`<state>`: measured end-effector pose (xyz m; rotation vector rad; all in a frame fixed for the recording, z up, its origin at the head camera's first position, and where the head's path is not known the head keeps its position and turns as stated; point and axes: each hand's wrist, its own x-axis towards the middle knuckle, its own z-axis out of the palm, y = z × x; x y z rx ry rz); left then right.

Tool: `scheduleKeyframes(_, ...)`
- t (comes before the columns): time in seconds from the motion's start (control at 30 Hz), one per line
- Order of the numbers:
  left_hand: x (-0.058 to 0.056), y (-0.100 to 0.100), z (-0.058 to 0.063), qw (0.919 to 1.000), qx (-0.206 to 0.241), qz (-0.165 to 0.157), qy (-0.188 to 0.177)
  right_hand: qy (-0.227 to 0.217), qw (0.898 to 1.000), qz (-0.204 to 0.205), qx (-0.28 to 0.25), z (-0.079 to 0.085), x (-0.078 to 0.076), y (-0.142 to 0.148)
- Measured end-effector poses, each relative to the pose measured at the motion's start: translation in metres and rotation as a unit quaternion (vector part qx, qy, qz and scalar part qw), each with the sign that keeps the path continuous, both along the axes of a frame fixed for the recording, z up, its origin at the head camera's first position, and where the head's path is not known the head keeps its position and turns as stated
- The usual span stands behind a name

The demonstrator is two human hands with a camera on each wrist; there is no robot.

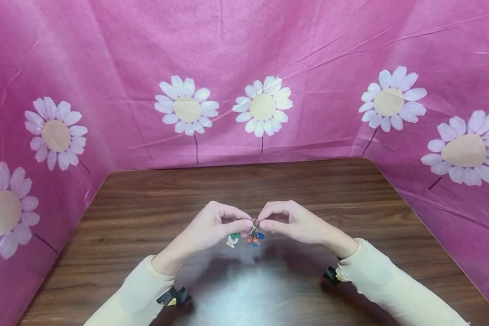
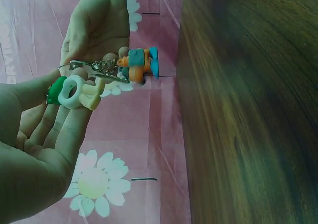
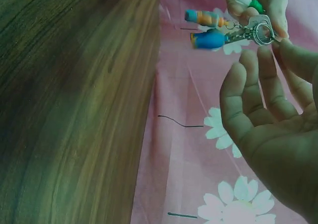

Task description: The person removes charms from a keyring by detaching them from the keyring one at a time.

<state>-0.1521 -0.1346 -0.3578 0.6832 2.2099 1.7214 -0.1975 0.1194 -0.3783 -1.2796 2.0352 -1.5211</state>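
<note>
Over the middle of the table, my left hand and right hand meet fingertip to fingertip at a metal key ring. The thumb and forefinger of each hand pinch it from opposite sides. Metal keys and short chains hang off the ring. A small figure charm in green and white dangles by the left fingers. Beside the keys hangs an orange and blue figure charm, with another blue charm close by in the right wrist view. The right hand's other fingers are loosely bent.
A brown wood-grain table lies below both hands. Pink cloth printed with white daisies stands around its back and sides. Black wrist straps sit at the cuffs of the pale sleeves.
</note>
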Motion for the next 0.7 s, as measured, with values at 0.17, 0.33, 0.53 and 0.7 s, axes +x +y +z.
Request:
scheduleKeyframes(0.17,-0.0018,-0.0010,0.0004,1.0000,0.002,0.001,-0.009,0.006,1.000,0.002,-0.008,0.0004,0.0006,-0.0014)
scheduleKeyframes(0.33,-0.0025,-0.0009,-0.0013,1.0000,-0.003,-0.008,-0.004,0.000,1.000,0.011,-0.014,0.0015,0.0012,-0.0026)
scheduleKeyframes(0.53,0.0000,0.0009,-0.0010,0.9996,-0.026,-0.001,0.007,-0.005,0.999,0.032,0.006,0.0041,0.0001,-0.0027)
scheduleKeyframes(0.7,0.0010,0.0017,-0.0007,0.9995,-0.025,0.008,0.018,-0.024,0.999,0.016,0.028,0.0064,0.0023,-0.0036)
